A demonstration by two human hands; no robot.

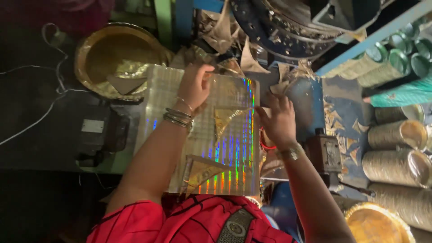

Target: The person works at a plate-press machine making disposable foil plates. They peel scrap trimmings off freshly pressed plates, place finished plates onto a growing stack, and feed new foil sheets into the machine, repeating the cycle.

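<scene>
Shiny foil sheet (225,135) lies under both hands, left grip (195,87) and right grip (279,119) grasping its far edge.

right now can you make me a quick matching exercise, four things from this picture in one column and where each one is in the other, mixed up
Things:
1. gold bowl
2. shiny foil sheet
3. stacked gold plates
4. left hand

Places:
A. right edge of the view, lying in rolls
B. at the sheet's top edge, wrist wearing bangles
C. upper left, beside a white cord
D. centre, under both hands, flashing rainbow stripes

Pairs: 1-C, 2-D, 3-A, 4-B
</scene>
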